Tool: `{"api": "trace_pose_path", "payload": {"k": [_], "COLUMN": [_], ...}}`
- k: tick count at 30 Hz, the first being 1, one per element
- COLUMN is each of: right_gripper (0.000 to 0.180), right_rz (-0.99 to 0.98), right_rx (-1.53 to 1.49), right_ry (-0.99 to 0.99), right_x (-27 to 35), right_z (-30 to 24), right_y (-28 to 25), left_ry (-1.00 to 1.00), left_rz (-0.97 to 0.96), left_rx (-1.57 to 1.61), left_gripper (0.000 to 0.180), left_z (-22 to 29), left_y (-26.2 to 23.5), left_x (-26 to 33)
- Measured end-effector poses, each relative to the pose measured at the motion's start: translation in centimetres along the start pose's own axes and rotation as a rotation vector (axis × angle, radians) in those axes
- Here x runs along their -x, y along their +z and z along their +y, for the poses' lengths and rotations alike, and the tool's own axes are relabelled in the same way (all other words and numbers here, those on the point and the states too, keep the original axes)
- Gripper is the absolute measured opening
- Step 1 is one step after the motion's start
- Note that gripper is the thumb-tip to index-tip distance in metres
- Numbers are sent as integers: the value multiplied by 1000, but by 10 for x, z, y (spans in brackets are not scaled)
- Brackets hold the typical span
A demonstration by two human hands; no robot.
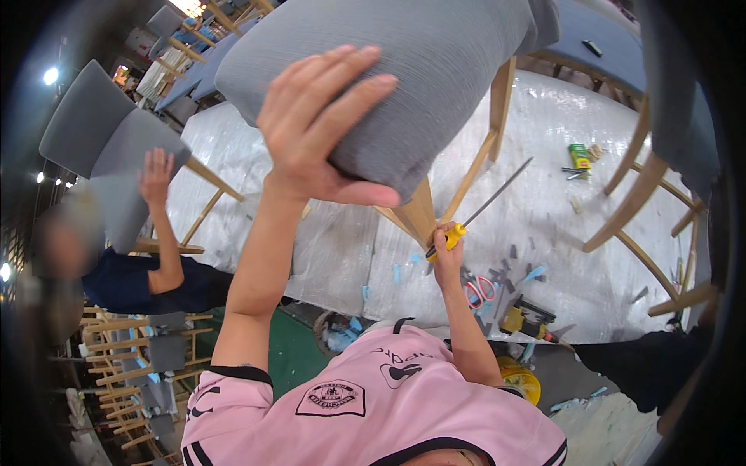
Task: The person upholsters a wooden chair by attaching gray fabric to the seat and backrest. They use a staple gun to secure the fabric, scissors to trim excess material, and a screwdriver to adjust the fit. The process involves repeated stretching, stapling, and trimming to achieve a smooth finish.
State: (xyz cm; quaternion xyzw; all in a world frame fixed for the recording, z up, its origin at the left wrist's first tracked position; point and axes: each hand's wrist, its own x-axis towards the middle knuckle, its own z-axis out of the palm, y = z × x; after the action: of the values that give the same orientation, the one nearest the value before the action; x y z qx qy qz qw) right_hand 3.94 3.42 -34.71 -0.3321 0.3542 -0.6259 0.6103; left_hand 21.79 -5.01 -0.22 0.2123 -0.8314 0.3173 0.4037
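L hand (pixel 326 116), centre-top of frame: fingers spread flat against the grey upholstered chair seat (pixel 435 70), thumb hooked under its lower edge, so grip is pressed on the cushion, not closed round it. Seat fills the top-centre; its wooden legs (pixel 420 210) run down toward mid-frame.

R hand (pixel 447 252), just right of centre: grip wrapped tight on the yellow handle of a screwdriver (pixel 482 206), w/ the long thin shaft pointing up-right. Handle sits right beside the foot of the nearest wooden leg; can't tell if touching.

Below, the bench (pixel 544 140) is covered w/ clear plastic sheet. On it, lower right of centre: red-handled scissors (pixel 480 291), a yellow-black power tool (pixel 524 318), blue scraps. Green box (pixel 579 155) at upper right.

Left of frame: another person's hand (pixel 155 175) rests on a second grey chair (pixel 101 140). Stacked wooden frames (pixel 132 365) at lower left.
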Motion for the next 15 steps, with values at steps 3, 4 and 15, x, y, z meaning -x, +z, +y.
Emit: {"api": "trace_pose_path", "payload": {"k": [3, 4, 15], "right_gripper": [25, 24, 29], "right_rz": [61, 81, 309], "right_rx": [-32, -41, 135], "right_ry": [74, 101, -50], "right_x": [4, 4, 54], "right_z": [-5, -16, -170], "right_y": [-29, -43, -86], "left_ry": [1, 10, 12], "left_rz": [13, 26, -231], "left_rx": [37, 30, 173], "left_gripper": [78, 76, 63], "left_z": [43, 49, 91], "left_y": [25, 33, 86], "left_x": [-28, -42, -206]}}
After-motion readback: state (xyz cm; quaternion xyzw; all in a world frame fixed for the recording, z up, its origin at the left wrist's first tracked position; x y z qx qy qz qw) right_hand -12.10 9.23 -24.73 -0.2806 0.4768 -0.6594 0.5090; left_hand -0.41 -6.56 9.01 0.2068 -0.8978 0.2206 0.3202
